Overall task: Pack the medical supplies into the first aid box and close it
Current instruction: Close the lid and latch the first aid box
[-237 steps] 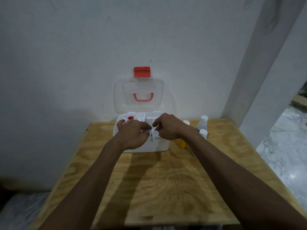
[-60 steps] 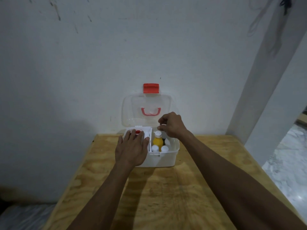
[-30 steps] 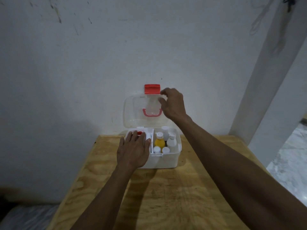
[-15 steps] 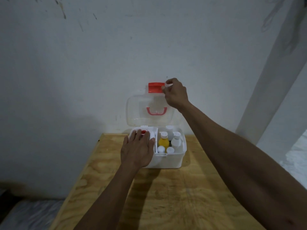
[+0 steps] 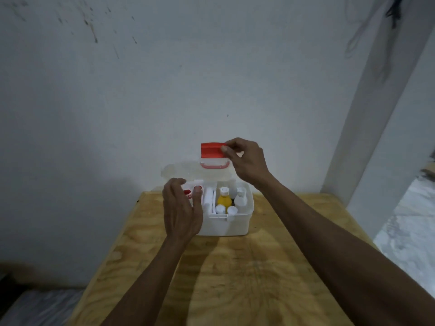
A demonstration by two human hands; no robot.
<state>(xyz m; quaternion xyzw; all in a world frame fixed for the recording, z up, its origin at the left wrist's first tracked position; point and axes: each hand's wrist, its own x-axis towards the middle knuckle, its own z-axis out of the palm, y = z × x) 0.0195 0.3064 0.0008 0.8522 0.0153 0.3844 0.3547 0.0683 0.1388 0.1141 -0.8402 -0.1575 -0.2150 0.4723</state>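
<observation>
Your right hand [image 5: 248, 161] pinches the red latch [image 5: 211, 150] above the box [image 5: 226, 223], lid [image 5: 195, 171] half tipped. Swing it down gently and slip your left hand [image 5: 182, 212], fingers loose and holding nothing, off the box's left rim first. Inside: yellow bottle [image 5: 224, 200], white bottles [image 5: 240, 199], red-capped bits left.

Bare home room: plywood table [image 5: 235, 278], scuffed white wall [image 5: 141, 90].
</observation>
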